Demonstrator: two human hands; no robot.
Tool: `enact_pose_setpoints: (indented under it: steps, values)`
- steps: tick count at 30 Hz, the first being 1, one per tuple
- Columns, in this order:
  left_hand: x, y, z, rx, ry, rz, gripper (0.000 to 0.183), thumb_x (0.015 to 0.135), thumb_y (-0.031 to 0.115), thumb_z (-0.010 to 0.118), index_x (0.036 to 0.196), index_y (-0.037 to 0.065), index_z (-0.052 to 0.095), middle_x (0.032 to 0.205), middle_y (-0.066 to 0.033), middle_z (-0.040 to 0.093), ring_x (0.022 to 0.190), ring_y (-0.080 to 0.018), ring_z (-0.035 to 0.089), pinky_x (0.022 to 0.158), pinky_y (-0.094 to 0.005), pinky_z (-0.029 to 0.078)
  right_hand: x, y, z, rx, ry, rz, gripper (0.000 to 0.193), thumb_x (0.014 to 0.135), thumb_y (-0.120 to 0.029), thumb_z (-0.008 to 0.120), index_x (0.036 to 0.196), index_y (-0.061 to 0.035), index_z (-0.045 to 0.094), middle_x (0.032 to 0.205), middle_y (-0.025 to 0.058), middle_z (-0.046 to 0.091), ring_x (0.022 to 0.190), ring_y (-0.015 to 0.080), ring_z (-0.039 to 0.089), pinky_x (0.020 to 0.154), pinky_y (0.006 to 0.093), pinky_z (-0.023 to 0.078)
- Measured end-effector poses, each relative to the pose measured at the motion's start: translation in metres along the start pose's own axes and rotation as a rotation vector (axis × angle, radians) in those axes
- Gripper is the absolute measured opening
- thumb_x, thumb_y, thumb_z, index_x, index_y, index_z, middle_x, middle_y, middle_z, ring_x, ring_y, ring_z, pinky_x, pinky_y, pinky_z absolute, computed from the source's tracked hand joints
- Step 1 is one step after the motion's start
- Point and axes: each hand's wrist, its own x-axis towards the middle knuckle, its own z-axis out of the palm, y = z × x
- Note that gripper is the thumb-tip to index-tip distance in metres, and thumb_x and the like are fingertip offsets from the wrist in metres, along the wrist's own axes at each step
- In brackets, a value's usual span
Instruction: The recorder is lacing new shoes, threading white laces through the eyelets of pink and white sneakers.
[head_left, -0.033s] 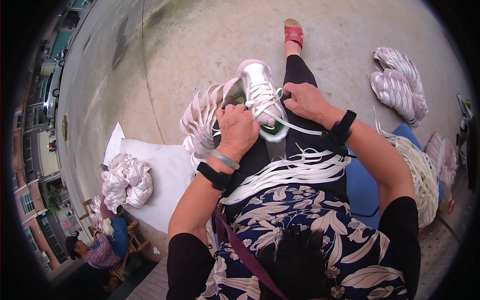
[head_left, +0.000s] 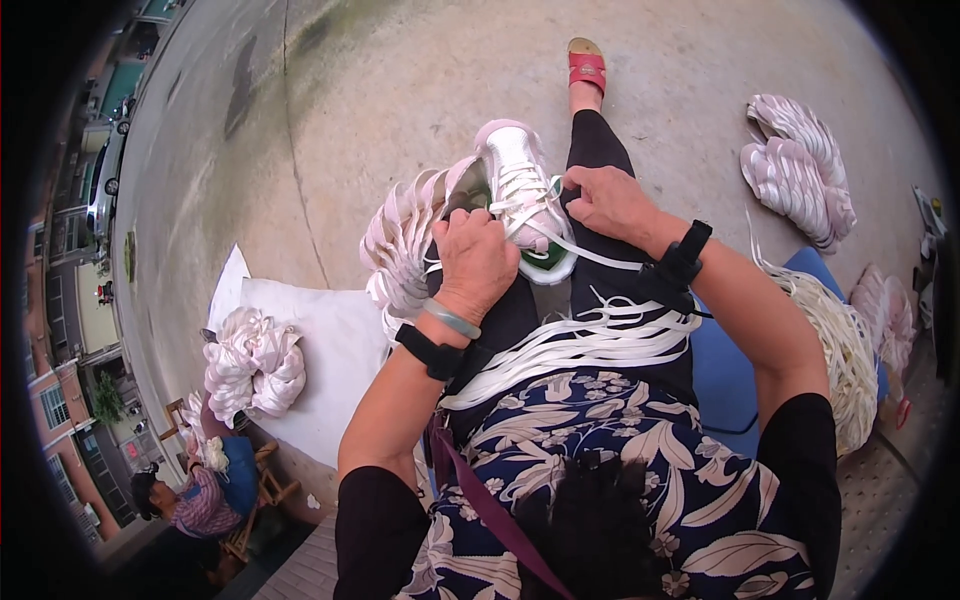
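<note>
Head view shows a pink-and-white shoe upper (head_left: 512, 160) between the person's knees, at the far edge of the lap (head_left: 510, 312). Judging by the crossed rows along its front, lacing looks well advanced; the long loose ends of the white lace (head_left: 605, 255) seem left to deal with. Spare laces (head_left: 590, 345) lie across the near part of the lap, and more uppers (head_left: 405, 225) fan out just left of this one. The left hand (head_left: 472, 255), back upward, curls tightly, apparently around the lace, its fingertips hidden. The right hand (head_left: 608, 200) reaches inward, thumb and forefinger pinched narrow on the lace at the upper's right side. Both elbows are bent outward.
</note>
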Motion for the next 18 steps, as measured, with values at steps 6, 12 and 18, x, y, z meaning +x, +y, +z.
enact_pose_setpoints:
  steps: [6,12,18]
  values:
    - [0.004,0.0,0.008,0.081,-0.121,-0.184,0.017,0.066,0.018,0.055,0.065,0.002,0.062,0.07,-0.0146,0.059,0.071,-0.0327,0.056,0.066,-0.0437,0.042,0.01,-0.005,-0.002,0.429,-0.316,0.393,0.018,0.076,-0.01,0.058,0.09,0.0027,0.056,0.057,0.0072,0.056,0.044,0.0149,0.056,0.038,0.0277,0.043]
    - [0.011,-0.007,0.009,0.005,-0.215,-0.288,0.02,0.067,0.014,0.051,0.066,-0.003,0.063,0.068,-0.023,0.06,0.065,-0.0398,0.06,0.063,-0.0455,0.048,0.0,-0.011,0.011,0.608,-0.386,0.472,0.014,0.08,-0.008,0.057,0.091,0.0015,0.054,0.058,0.0067,0.056,0.04,0.0129,0.055,0.033,0.0244,0.042]
    - [0.02,-0.006,0.004,0.012,-0.3,-0.337,0.022,0.068,0.014,0.049,0.07,-0.002,0.065,0.071,-0.0247,0.06,0.071,-0.0409,0.06,0.066,-0.0469,0.048,0.004,-0.011,0.015,0.711,-0.266,0.568,0.011,0.082,-0.009,0.058,0.085,0.0007,0.055,0.06,0.0059,0.054,0.042,0.012,0.054,0.034,0.0244,0.043]
